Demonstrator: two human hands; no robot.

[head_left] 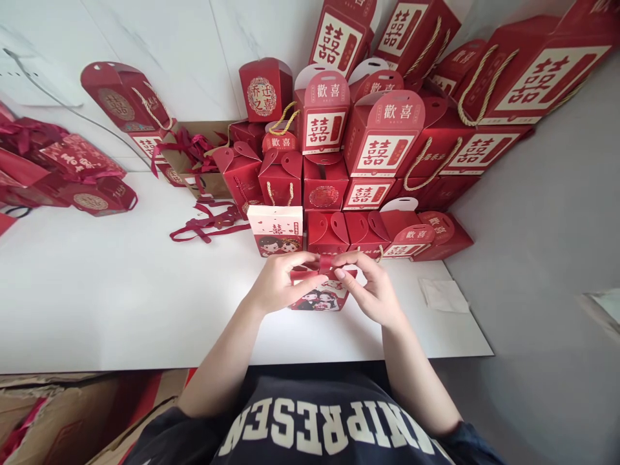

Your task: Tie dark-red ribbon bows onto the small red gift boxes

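Note:
A small red gift box [320, 300] with a cartoon couple on its front stands on the white table before me. At its top is a dark red ribbon [325, 263]. My left hand [285, 281] is closed on the ribbon from the left, thumb and fingers near its middle. From the right, my right hand [371, 284] pinches the same ribbon, with thumb and forefinger close to the box top. The fingers cover part of the ribbon, so its exact fold is hidden. Just behind my left hand stands a pink-topped cartoon box [276, 223].
Stacked red gift boxes [382, 145] with rope handles fill the back and right. Loose ribbons [208, 223] lie left of them, near a brown paper bag [208, 184]. More red boxes [99, 194] sit far left. White paper [443, 295] lies near the right wall.

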